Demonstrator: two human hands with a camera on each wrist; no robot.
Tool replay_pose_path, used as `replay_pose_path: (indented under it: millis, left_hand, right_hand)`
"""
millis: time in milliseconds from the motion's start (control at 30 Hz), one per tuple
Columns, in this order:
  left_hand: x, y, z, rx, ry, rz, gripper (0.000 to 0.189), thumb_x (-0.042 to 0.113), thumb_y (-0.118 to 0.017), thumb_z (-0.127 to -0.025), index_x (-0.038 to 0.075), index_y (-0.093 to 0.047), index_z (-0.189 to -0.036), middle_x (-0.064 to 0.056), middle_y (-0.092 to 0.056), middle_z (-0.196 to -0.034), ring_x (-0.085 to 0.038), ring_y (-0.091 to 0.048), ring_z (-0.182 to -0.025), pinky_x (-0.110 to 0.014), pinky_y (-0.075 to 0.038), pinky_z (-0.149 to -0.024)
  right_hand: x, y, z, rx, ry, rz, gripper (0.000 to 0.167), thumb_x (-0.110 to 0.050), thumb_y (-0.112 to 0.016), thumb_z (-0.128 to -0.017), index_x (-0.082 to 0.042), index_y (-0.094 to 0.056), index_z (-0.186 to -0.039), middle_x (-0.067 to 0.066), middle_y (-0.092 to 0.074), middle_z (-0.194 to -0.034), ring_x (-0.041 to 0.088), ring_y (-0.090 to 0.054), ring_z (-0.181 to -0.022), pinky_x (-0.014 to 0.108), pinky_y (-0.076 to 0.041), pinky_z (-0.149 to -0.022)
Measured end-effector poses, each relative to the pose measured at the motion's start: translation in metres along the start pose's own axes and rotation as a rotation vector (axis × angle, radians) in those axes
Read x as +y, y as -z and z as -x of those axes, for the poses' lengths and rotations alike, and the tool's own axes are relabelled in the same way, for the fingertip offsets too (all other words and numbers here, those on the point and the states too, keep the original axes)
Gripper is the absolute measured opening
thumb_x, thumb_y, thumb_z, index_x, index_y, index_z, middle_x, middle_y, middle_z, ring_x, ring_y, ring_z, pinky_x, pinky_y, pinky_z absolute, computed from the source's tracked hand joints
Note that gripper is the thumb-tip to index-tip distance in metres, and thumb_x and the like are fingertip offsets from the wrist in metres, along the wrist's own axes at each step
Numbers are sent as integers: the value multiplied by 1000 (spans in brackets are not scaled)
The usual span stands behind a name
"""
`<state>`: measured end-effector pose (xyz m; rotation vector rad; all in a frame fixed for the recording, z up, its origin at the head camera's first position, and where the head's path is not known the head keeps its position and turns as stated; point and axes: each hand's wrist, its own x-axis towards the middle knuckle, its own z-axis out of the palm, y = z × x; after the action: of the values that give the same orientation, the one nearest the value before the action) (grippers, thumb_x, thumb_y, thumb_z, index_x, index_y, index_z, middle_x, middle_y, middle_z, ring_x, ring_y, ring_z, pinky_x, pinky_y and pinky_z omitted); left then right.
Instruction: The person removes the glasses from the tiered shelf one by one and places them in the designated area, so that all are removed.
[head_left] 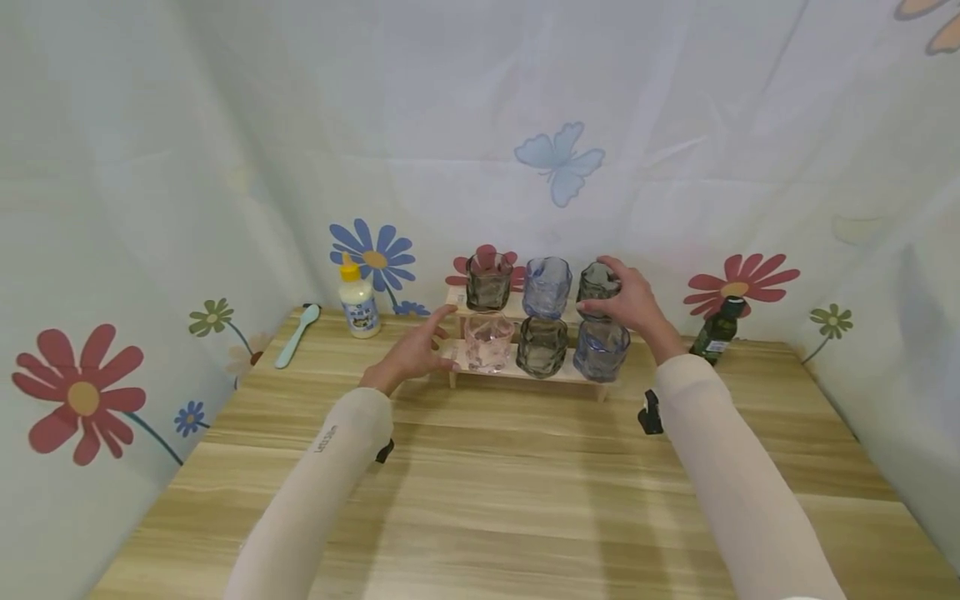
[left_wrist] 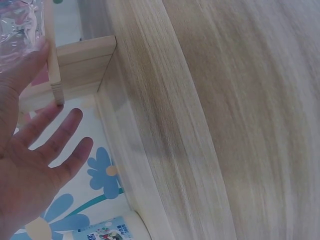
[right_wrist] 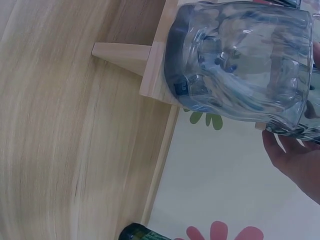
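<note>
head view: the right hand pinches the rear right grey glass on the wooden stand; the left hand, fingers spread, touches the stand's end beside the pink glass. print on the left sleeve and the yellow-capped bottle is too small to read.

Wood-grain surface with a mint-green spoon and yellow-capped squeeze bottle at left, dark green bottle at right; flower-printed cloth behind.

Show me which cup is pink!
The pink cup at the left end of the lower shelf, nearest the left hand. It's the only pink one; the other five cups look blue or grey-green.
</note>
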<state>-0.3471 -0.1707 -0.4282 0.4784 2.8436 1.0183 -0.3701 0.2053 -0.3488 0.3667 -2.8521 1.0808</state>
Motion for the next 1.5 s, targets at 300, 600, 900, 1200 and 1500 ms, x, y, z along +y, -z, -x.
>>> replay_pose_path:
  millis: [300, 600, 900, 1200, 1500]
  left_hand:
    - [3, 0, 0, -3, -2, -3, 106, 23, -86, -79, 31, -17, -159, -22, -57, -139, -42, -61, -118, -56, -49, -100]
    - [4, 1, 1, 2, -1, 5, 106, 23, -86, -79, 31, -18, -159, -22, -57, -139, -42, -61, -117, -55, -49, -99]
    - [2, 0, 1, 9, -3, 9, 106, 23, -86, -78, 31, -18, -159, -22, -57, -139, -42, -62, -116, -55, -50, -98]
    - [1, -1, 1, 3, -10, -3, 106, 23, -86, -79, 31, -17, -159, -22, -57, -139, -41, -62, -116, -54, -50, -98]
    - [2, 0, 5, 9, -19, -11, 103, 25, -85, -80, 29, -18, -159, -24, -57, -138, -42, -62, -115, -54, -50, -97]
  right_hand:
    - [2, 2, 0, -5, -21, -18, 92, -29, -76, -89, -15, -20, -160, 29, -30, -158, 48, -31, -144, 66, -35, -109]
    - [3, 1, -1, 12, -29, -26, 91, -30, -76, -89, -18, -21, -160, 29, -34, -155, 49, -35, -141, 66, -38, -107]
    - [4, -3, 0, 60, -29, -14, 88, -31, -77, -88, -18, -26, -159, 29, -38, -152, 49, -39, -138, 66, -40, -105]
    - [5, -9, 3, 137, -11, -26, 83, -29, -76, -88, -15, -32, -157, 26, -41, -152, 46, -41, -137, 65, -40, -105]
    - [0, -4, 3, 168, 12, -41, 82, -28, -76, -88, -15, -32, -157, 25, -41, -152, 45, -41, -137, 64, -40, -105]
